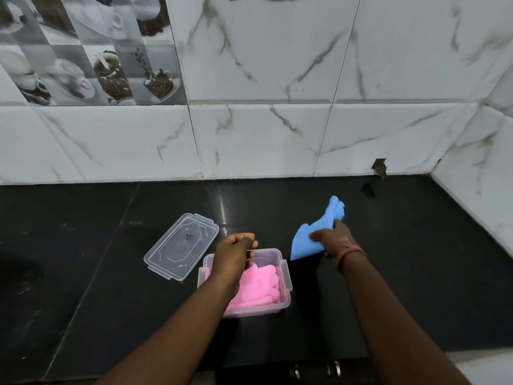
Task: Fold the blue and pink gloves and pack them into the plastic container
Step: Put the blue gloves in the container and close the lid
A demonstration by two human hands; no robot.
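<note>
Two hands in my view: my right hand (334, 240) grips the blue glove (313, 237) right of the plastic container (286, 276); my left hand (236, 252) hovers there, fingers curled, holding nothing. Pink gloves (256, 287) lie inside.

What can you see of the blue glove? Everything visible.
The blue glove looks like soft, matte rubber or silicone, plain light blue. It is bunched, not neatly folded, with its fingers pointing up and away. The right hand grips it around the middle, to the right of the container, apparently just above the black counter.
</note>
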